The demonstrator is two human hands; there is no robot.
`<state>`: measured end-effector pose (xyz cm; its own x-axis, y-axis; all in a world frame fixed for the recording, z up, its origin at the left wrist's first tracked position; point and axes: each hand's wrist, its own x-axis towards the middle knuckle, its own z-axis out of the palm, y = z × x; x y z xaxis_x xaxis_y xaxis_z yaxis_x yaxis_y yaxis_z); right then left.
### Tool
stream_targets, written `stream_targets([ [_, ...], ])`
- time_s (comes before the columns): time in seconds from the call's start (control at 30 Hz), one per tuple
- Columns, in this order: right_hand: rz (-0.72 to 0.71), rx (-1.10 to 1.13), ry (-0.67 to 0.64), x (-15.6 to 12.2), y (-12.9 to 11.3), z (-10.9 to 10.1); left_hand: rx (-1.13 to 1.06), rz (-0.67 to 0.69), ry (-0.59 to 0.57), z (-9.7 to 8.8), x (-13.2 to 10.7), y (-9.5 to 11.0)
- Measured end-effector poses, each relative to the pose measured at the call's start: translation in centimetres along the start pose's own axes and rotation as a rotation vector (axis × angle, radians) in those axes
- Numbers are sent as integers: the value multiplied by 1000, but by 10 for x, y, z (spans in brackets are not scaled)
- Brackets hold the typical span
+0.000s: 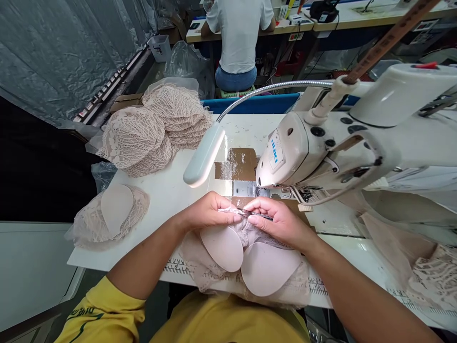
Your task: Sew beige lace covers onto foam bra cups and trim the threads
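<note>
My left hand (217, 209) pinches the gathered edge of a pale pink lace bra piece (246, 236), with the thumb on top. Close beside it, my right hand (278, 220) is closed around a small dark metal tool that looks like thread snips (246, 213). The tip of this tool touches the lace between both hands; its handle is mostly hidden by my fingers. Two smooth pale cup pads (223, 247) hang from the lace toward me, over the table's front edge. Just beyond my hands is the needle area of a white sewing machine (285, 147).
A tall stack of lace cups (153, 128) stands at the back left. Nearer on the left lies another lace piece with a pad (117, 209). A lamp (205, 155) hangs over the table. More lace (432, 276) lies right. A person in white (241, 38) sits ahead.
</note>
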<state>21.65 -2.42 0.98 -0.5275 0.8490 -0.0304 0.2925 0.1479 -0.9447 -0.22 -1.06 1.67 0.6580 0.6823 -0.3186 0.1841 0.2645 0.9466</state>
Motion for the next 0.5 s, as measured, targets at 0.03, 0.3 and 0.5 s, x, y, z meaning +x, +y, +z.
stream_targets([
  [0.03,-8,-20,-1,0,0,1,6,-1,-13,0,0,0],
  [0.3,-21,-57,20,0,-1,6,48,-11,-37,-1,2,-5],
  [0.5,-20,-60,66,1,1,6,60,-2,-15,0,1,0],
])
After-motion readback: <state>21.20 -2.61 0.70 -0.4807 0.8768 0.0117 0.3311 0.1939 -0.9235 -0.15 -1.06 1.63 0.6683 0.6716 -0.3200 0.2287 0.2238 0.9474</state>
